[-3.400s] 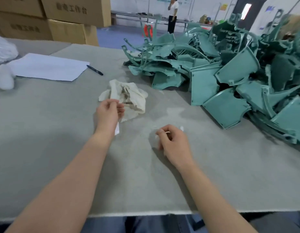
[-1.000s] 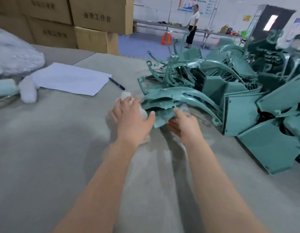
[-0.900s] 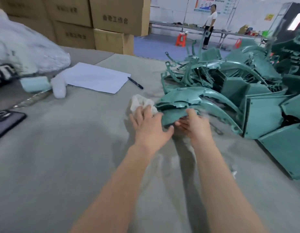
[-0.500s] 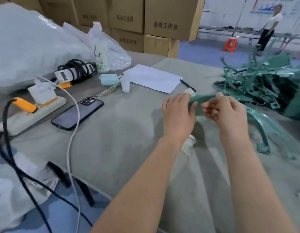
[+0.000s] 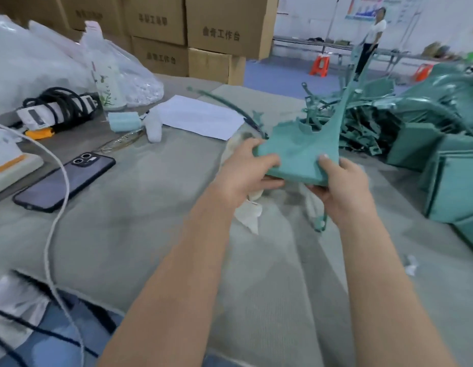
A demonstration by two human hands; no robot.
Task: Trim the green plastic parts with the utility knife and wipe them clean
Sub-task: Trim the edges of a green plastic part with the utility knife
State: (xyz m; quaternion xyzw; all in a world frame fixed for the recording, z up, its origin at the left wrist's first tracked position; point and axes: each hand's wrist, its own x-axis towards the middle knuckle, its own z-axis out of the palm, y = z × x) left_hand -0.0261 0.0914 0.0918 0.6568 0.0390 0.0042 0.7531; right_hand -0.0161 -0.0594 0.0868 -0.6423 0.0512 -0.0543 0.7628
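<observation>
Both hands are on one green part, held up off the table. The left hand pinches its left edge, thumb on top and fingers curled beneath, with a pale cloth bunched under the palm and hanging down. The right hand clamps the lower right corner the same way, thumb flat on the face. A thin arm of the part rises toward the far side, and another drops below the right wrist.

Just behind it to the right, the pile of green parts sprawls across the table.

Over on the left, a clear bag bulges with small white bits. A bottle with a leafy print stands in front of it, its lettering too blurred to read. Brown boxes are stacked behind, all closed, each printed with dark Chinese characters, the last three reading 工作台.

A white sheet lies past the left hand, nothing legible on it. A dark phone lies face down near the table's left edge.
</observation>
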